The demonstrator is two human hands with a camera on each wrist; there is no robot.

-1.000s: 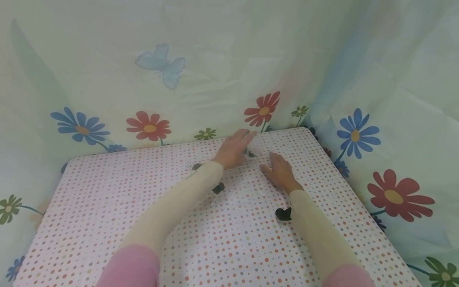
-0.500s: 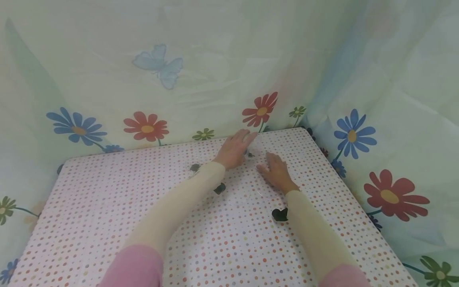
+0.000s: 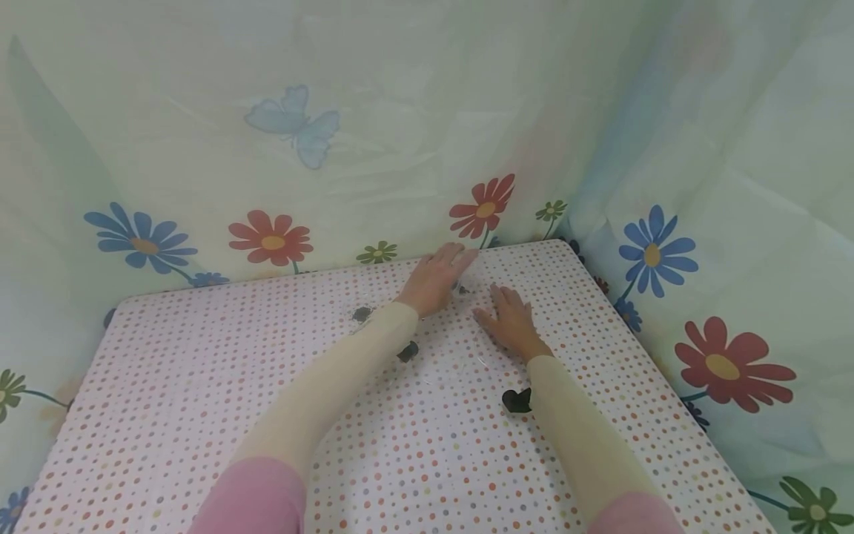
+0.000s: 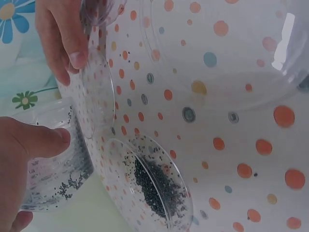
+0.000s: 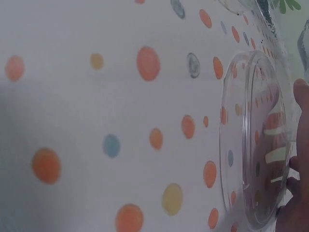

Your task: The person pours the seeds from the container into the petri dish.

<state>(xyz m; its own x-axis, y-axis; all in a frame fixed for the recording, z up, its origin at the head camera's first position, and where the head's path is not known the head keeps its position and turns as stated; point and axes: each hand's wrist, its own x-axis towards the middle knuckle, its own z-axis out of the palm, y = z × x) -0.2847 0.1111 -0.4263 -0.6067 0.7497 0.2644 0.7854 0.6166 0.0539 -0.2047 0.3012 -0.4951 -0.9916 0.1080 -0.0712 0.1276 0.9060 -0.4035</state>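
Observation:
In the left wrist view my left hand (image 4: pixel 29 150) grips a clear plastic cup (image 4: pixel 53 159), its thumb lying over the near side. Small dark grains lie along the cup's inner wall. Close to the cup a shallow clear dish (image 4: pixel 159 188) holds a heap of the same black grains. In the head view my left hand (image 3: pixel 437 280) is at the table's far edge, and my right hand (image 3: pixel 512 322) lies a little nearer with fingers extended. A clear round dish (image 5: pixel 256 145) is right at the right hand's fingertips in the right wrist view.
More dark patches show on the dotted tablecloth (image 3: pixel 220 386): one (image 3: pixel 362 314) left of the left forearm, one (image 3: pixel 408 351) beside it, and one (image 3: pixel 517 401) by the right forearm. A large clear dish (image 4: pixel 222 92) stands nearby. Flowered sheeting (image 3: pixel 400 111) hangs behind.
The head view has shifted slightly, moving the scene a little to the left. Both hands keep nearly the same place over the table.

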